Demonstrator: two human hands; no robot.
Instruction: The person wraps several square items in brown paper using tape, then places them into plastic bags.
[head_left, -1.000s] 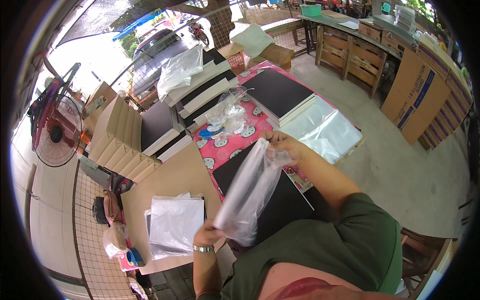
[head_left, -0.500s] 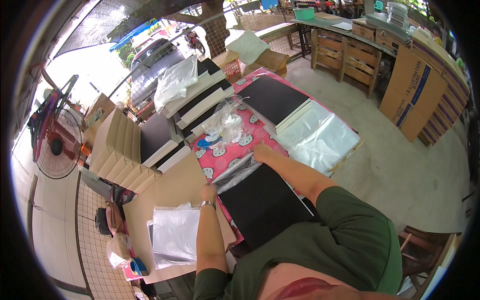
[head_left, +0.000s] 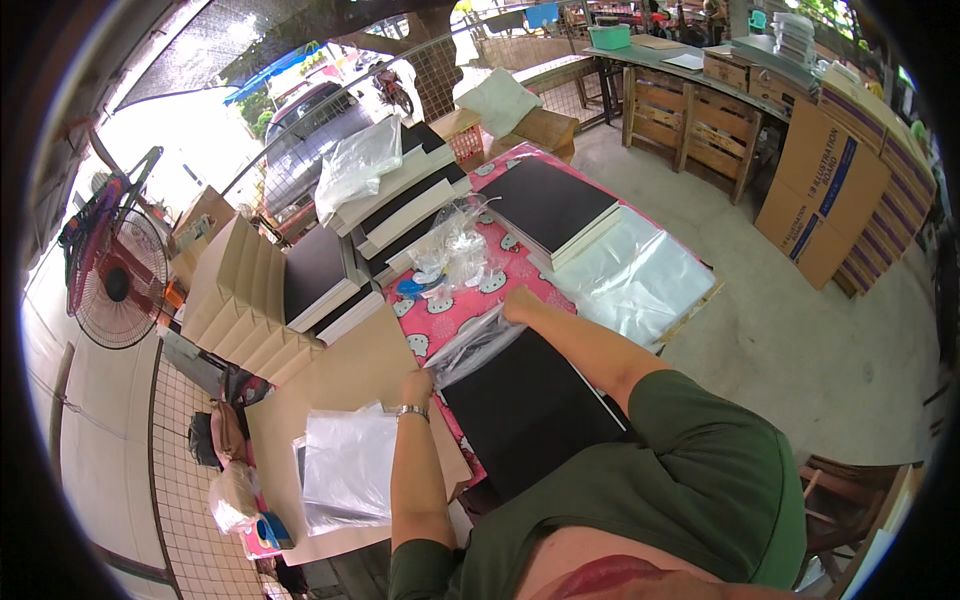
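Note:
A clear plastic bag (head_left: 472, 346) stretches between my two hands at the far end of a black board (head_left: 535, 410), which lies close to my body with pale edges showing on its right side. My left hand (head_left: 417, 384), a watch on its wrist, is closed on the bag's left corner. The right corner is pinched in my right hand (head_left: 517, 303). Just beyond the bag lies a crumpled clump of clear plastic (head_left: 455, 245) with a blue item (head_left: 415, 288) beside it on the pink patterned table cover (head_left: 480, 318).
Stacked black boards (head_left: 545, 205) and flat clear plastic sheets (head_left: 630, 275) lie to the right. More board stacks (head_left: 320, 275) and brown packs (head_left: 240, 295) stand at left. Filled plastic bags (head_left: 350, 470) rest on brown cardboard (head_left: 350, 375). A fan (head_left: 117, 285) stands far left.
The plastic between my hands looks flatter and more spread out than before. Both hands stay nearly in place on its corners; the view has shifted slightly.

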